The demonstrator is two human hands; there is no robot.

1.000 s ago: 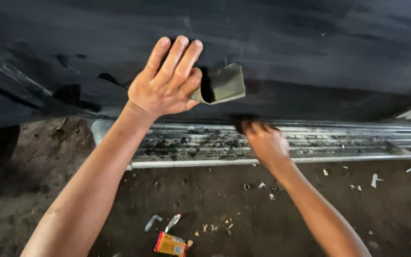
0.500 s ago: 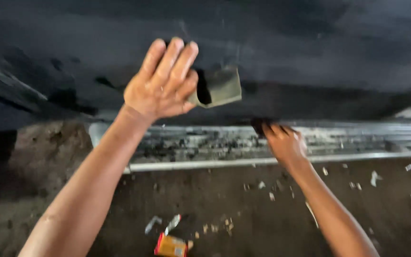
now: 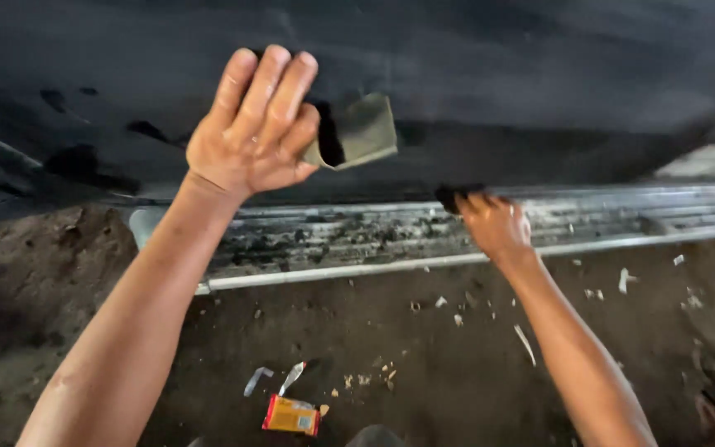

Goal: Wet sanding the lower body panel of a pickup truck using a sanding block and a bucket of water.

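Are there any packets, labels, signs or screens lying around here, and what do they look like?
Small flat rectangular packet, orange-red and yellow: on the dirt ground at the bottom, below and between the two arms.
Thin white and grey wrapper scrap: on the ground just above the packet.
No signs, screens or labels show on the dark car panel.

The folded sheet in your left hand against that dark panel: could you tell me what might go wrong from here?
The left hand pinches only one end of the grey folded sheet, so it may slip and fall.

The right hand holds a small dark thing at the dirty metal step; grit from there could get carried onto the dark panel.
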